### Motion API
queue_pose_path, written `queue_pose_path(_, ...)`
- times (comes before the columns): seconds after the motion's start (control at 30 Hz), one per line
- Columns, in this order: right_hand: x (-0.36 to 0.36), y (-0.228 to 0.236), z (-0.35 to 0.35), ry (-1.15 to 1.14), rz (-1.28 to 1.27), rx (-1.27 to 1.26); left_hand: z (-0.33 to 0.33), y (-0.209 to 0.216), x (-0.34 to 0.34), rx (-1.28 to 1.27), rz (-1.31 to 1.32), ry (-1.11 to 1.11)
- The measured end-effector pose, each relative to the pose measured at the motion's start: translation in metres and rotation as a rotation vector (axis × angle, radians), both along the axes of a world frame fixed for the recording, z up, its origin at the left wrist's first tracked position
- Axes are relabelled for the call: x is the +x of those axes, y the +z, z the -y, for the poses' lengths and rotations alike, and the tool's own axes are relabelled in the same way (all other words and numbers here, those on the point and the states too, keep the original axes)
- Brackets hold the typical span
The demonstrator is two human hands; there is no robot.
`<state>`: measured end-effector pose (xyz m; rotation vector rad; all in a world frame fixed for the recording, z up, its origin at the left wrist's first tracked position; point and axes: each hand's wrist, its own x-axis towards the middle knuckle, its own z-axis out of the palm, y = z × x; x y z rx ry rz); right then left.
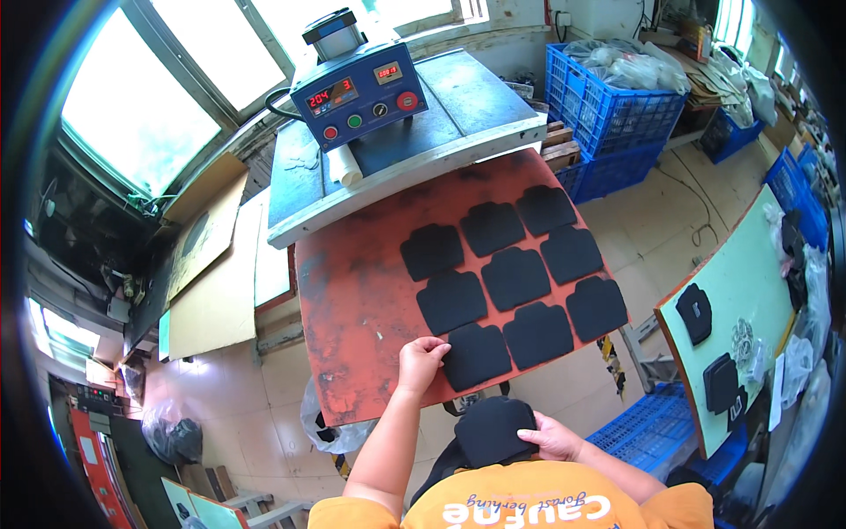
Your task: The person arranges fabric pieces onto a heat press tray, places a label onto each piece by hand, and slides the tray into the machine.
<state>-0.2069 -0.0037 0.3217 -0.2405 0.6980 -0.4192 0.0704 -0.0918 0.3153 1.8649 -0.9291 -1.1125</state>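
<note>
Black flat fabric pieces, each with a notched outline, lie in rows on a red heat-press pad [352,309]. My left hand [421,363] is closed in a pinch at the left edge of the nearest black fabric piece [478,357], which lies flat at the pad's near edge. Close to my body, my right hand [557,437] grips a black fabric stack [495,432] of the same shape, thumb on top and fingers hidden beneath. The left part of the pad is bare, with dark stains.
Behind the pad stands the press's upper plate [458,97], topped by a blue control box [357,93] with lit displays and buttons. Blue crates [617,106] with plastic bags stand at far right. A pale green board [731,300] at right carries more black pieces. Cardboard sheets [216,300] lean at left.
</note>
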Motion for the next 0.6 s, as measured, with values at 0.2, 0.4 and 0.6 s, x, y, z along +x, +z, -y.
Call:
queue_pose_path(0.2, 0.006, -0.006, -0.001, 0.037, 0.017, -0.162, -0.003, -0.003, 0.002, 0.002, 0.111, -0.038)
queue_pose_path(0.4, 0.045, 0.022, 0.026, 0.083, 0.087, -0.033, -0.031, 0.023, 0.025, -0.359, 0.306, -0.031)
queue_pose_path(0.6, 0.125, 0.025, 0.052, 0.022, 0.125, -0.093, -0.073, 0.061, 0.074, -0.279, 0.428, -0.166)
